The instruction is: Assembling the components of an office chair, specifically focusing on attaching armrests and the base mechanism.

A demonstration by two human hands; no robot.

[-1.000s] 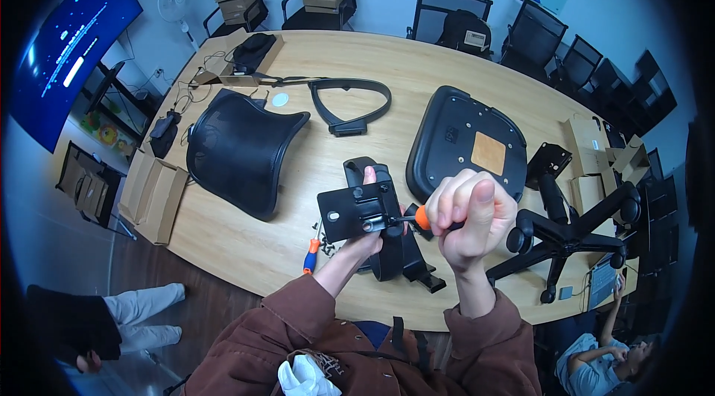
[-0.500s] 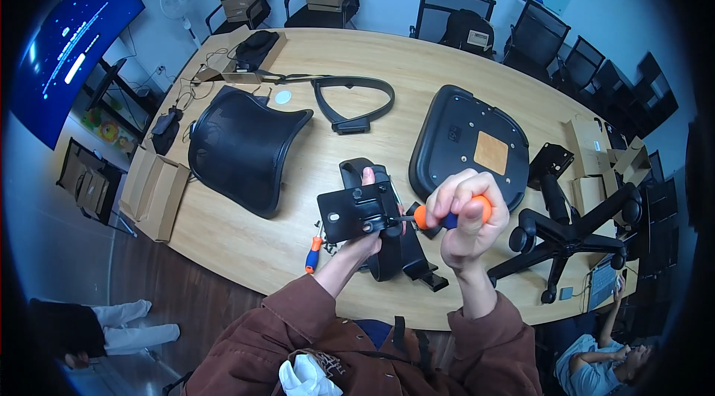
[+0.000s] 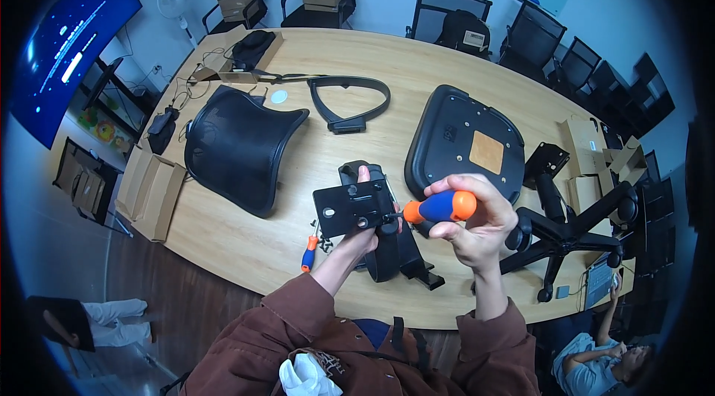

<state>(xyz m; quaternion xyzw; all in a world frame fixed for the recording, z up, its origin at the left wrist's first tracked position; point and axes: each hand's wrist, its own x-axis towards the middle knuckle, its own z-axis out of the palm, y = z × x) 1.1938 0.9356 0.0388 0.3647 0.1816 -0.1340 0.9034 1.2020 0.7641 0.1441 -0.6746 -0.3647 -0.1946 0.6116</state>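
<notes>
My left hand [image 3: 356, 243] grips a black metal bracket [image 3: 337, 211] with a flat plate and holes, its thumb showing above the plate. A screwdriver [image 3: 439, 207] with an orange and blue handle lies between the fingers and thumb of my right hand [image 3: 480, 226]; its tip meets the bracket's right end. Whether a screw sits at that tip is too small to tell. Under and beside the bracket is a black padded chair part [image 3: 387, 254], partly hidden by it. A second screwdriver [image 3: 309, 251] lies on the table with several small dark screws [image 3: 325, 244] close to it.
A black mesh backrest [image 3: 242, 150] rests to the left, a black seat [image 3: 462, 143] to the right. Beyond lies a looped armrest [image 3: 350, 105]. A wheeled chair base [image 3: 566, 236] stands at the right, near open cardboard boxes [image 3: 585, 146]. Another person [image 3: 596, 359] sits lower right.
My right hand's fingers have loosened and shifted around the screwdriver handle, baring more of it. The bracket stays in my left hand, almost unmoved. The person at lower left has shifted slightly.
</notes>
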